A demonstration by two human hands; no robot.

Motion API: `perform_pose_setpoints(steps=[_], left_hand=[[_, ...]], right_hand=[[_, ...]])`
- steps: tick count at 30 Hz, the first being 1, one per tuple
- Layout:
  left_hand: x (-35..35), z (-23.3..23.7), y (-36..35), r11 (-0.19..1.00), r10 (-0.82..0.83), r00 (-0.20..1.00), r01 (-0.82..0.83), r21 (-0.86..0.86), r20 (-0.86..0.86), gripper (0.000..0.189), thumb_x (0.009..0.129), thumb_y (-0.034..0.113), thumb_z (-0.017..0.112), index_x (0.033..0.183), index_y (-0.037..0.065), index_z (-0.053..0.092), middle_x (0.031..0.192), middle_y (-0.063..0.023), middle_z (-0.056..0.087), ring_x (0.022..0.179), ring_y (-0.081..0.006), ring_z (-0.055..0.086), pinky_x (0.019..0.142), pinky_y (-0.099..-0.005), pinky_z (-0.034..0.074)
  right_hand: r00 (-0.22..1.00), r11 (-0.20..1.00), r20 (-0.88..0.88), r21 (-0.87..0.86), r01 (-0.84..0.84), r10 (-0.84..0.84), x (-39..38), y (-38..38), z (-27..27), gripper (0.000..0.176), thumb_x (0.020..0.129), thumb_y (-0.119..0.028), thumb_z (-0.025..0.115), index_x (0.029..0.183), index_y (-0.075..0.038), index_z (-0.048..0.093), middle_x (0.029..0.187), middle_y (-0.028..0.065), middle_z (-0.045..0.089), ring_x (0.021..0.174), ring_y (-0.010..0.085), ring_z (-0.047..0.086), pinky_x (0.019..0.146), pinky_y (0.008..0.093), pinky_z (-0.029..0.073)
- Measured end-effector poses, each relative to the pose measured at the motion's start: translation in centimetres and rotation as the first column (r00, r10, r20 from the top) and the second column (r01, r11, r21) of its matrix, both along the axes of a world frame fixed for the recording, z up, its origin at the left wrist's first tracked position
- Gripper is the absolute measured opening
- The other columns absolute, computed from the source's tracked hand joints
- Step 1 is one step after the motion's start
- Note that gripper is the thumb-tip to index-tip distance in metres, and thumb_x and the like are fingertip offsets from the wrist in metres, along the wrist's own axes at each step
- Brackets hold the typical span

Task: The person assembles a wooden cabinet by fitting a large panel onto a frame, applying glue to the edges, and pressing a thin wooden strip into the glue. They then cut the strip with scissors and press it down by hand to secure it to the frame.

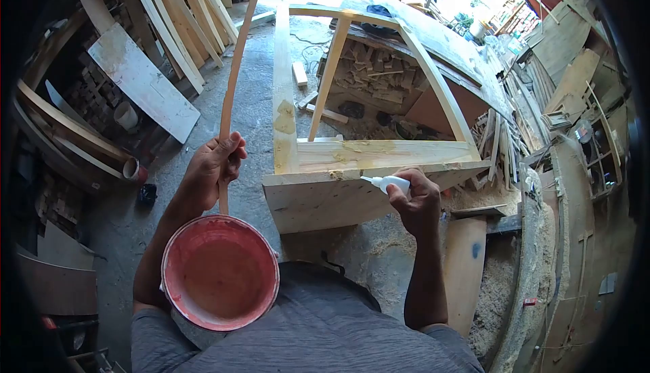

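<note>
My left hand is closed round a long thin wood strip, held nearly upright with its lower end by the bucket. In my right hand is a small white glue bottle, its nozzle pointing left over the near edge of a wooden frame. Yellowish smears show on the frame's pale boards. A red-rimmed bucket with reddish-brown stuff inside sits close to my body, beneath my left hand; what supports it is hidden.
Long boards lean at the upper left, near a whitish panel. Stacked wood offcuts lie behind the frame. Timber strips and sawdust cover the right side. A cable crosses the concrete floor.
</note>
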State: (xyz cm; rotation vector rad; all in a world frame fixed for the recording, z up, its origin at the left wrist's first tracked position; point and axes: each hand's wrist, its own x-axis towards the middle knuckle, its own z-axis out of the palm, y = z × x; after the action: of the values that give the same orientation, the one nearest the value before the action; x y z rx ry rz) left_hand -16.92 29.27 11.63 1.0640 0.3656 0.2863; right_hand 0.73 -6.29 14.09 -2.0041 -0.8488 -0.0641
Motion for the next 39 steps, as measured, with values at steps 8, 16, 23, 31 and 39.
perform_pose_setpoints(steps=[8, 16, 23, 31, 39], left_hand=[[0.2, 0.5, 0.2, 1.0, 0.002, 1.0, -0.002, 0.0, -0.026, 0.03, 0.099, 0.036, 0.068, 0.101, 0.007, 0.064, 0.085, -0.0028, 0.064, 0.061, -0.0056, 0.048, 0.054, -0.0227, 0.037], [0.2, 0.0, 1.2, 1.0, -0.028, 0.999, 0.028, -0.01, -0.027, 0.03, 0.099, 0.036, 0.069, 0.102, 0.006, 0.064, 0.085, -0.0029, 0.064, 0.061, -0.0057, 0.049, 0.054, -0.0226, 0.037], [0.0, 1.7, 1.4, 0.997, -0.046, 0.999, 0.044, 0.068, 0.025, 0.026, 0.093, 0.02, 0.073, 0.11, 0.002, 0.067, 0.085, 0.0008, 0.061, 0.065, -0.0045, 0.049, 0.059, -0.0214, 0.039], [-1.3, 3.9, 1.5, 0.972, -0.23, 0.963, 0.219, 0.084, 0.143, 0.041, 0.091, 0.026, 0.08, 0.121, 0.0, 0.068, 0.082, 0.0043, 0.061, 0.066, -0.0027, 0.046, 0.06, -0.0193, 0.037], [-3.1, 1.3, 6.5, 0.983, -0.182, 0.951, 0.174, 0.056, 0.25, 0.031, 0.092, 0.032, 0.078, 0.108, 0.006, 0.068, 0.079, 0.0073, 0.056, 0.066, -0.0019, 0.044, 0.059, -0.0208, 0.036]], right_hand=[[1.0, 0.999, -0.002, 0.038, 0.027, -0.027, -0.1, 0.0, -0.4, 0.018, 0.078, -0.01, 0.075, 0.09, 0.002, 0.069, 0.091, 0.0116, 0.07, 0.084, 0.0209, 0.07, 0.079, 0.0335, 0.054], [0.994, 0.989, -0.069, 0.115, 0.098, -0.09, -0.6, 0.1, -1.1, 0.017, 0.084, -0.01, 0.073, 0.096, 0.002, 0.069, 0.092, 0.0087, 0.07, 0.084, 0.0166, 0.067, 0.078, 0.0305, 0.054], [0.89, 0.765, -0.456, 0.578, 0.283, 0.016, -5.6, 4.3, 1.1, 0.027, 0.097, -0.013, 0.068, 0.116, 0.006, 0.064, 0.103, 0.012, 0.071, 0.089, 0.0124, 0.065, 0.081, 0.0269, 0.052], [0.77, 0.849, -0.546, 0.529, 0.011, 0.33, -12.2, 16.0, 4.6, 0.037, 0.097, -0.015, 0.072, 0.123, 0.008, 0.061, 0.105, 0.0127, 0.071, 0.092, 0.014, 0.067, 0.084, 0.0286, 0.055], [0.839, 0.883, -0.426, 0.45, -0.13, 0.34, -12.5, 26.3, 2.1, 0.03, 0.093, -0.008, 0.075, 0.114, 0.005, 0.059, 0.101, 0.011, 0.068, 0.082, 0.0143, 0.069, 0.074, 0.029, 0.058]])
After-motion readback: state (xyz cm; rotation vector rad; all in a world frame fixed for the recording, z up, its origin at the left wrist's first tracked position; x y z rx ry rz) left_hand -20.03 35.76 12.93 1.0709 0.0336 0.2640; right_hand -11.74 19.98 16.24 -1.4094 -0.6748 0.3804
